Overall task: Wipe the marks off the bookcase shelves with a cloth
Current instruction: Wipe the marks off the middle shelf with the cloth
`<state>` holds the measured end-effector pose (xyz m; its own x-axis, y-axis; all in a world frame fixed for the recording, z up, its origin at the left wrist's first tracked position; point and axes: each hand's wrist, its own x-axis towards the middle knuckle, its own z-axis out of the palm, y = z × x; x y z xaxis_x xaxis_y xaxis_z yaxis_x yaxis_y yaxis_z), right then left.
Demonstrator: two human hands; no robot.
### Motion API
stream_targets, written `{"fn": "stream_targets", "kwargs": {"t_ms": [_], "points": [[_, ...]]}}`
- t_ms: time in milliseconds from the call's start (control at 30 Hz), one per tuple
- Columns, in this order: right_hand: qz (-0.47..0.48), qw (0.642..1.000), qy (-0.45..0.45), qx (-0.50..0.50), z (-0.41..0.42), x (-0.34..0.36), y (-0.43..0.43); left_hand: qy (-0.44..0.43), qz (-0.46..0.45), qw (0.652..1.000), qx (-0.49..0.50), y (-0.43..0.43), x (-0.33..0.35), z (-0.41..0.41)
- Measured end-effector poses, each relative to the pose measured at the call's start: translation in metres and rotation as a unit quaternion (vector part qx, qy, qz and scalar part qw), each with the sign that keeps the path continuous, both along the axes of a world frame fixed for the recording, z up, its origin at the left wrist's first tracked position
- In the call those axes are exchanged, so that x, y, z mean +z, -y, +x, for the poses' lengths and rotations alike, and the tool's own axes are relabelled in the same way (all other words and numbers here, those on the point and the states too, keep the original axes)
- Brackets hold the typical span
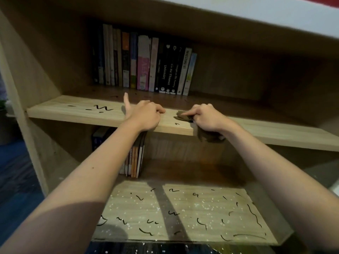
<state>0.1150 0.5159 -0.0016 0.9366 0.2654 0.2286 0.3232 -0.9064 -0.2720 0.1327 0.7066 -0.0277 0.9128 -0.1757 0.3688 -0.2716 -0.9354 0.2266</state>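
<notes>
My right hand [206, 118] presses a brown cloth [183, 116] onto the upper shelf [73, 110], index finger pointing left on top of it; part of the cloth hangs over the shelf's front edge. My left hand [145, 114] rests on the same shelf just left of the cloth, fingers curled on the board, thumb raised, holding nothing. Black marker squiggles [100, 108] lie on the shelf left of my left hand, and one small mark [176, 123] sits between my hands. The lower shelf [183, 208] carries several black marks [253, 213] and white specks.
A row of upright books [145, 65] stands at the back of the upper shelf. More books [134, 158] stand on the lower shelf, behind my left forearm. The bookcase's left side panel [27, 88] is near; blue floor [16, 180] shows beyond it.
</notes>
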Motion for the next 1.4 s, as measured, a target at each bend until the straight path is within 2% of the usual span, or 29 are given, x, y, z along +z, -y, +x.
{"fn": "stream_targets", "kwargs": {"t_ms": [133,367,500,800,900,1033,1133,1233,1300,1400], "points": [[0.002,1.000,0.021,-0.018,0.010,-0.005,-0.019,-0.008,0.003,1.000,0.000,-0.001,0.000,0.002],[0.091,0.996,0.012,0.001,-0.024,-0.004,-0.002,-0.013,0.020,0.999,-0.030,-0.001,-0.001,0.001],[0.049,0.998,0.015,-0.037,0.003,-0.002,-0.023,-0.012,0.027,0.999,-0.035,-0.002,0.001,0.000],[0.082,0.995,0.022,-0.049,0.008,-0.008,-0.021,-0.021,0.060,0.997,-0.035,0.002,0.005,0.000],[0.041,0.998,0.014,-0.049,0.013,-0.004,-0.024,-0.028,0.056,0.997,-0.042,-0.001,0.004,0.002],[-0.010,0.999,0.029,-0.017,0.006,-0.001,-0.028,-0.032,0.060,0.997,-0.036,0.000,0.002,0.001],[0.013,0.999,0.041,0.029,-0.013,-0.008,-0.008,-0.049,0.065,0.996,-0.044,-0.002,0.002,0.005],[0.071,0.997,0.025,-0.023,-0.005,0.001,0.005,-0.059,0.050,0.996,-0.054,-0.004,0.004,0.008],[0.056,0.995,0.018,-0.079,0.012,0.005,-0.002,-0.064,0.043,0.995,-0.058,-0.003,0.004,0.008],[0.037,0.996,0.048,-0.058,0.022,-0.002,-0.022,-0.058,0.045,0.996,-0.048,-0.004,0.004,0.007]]}}
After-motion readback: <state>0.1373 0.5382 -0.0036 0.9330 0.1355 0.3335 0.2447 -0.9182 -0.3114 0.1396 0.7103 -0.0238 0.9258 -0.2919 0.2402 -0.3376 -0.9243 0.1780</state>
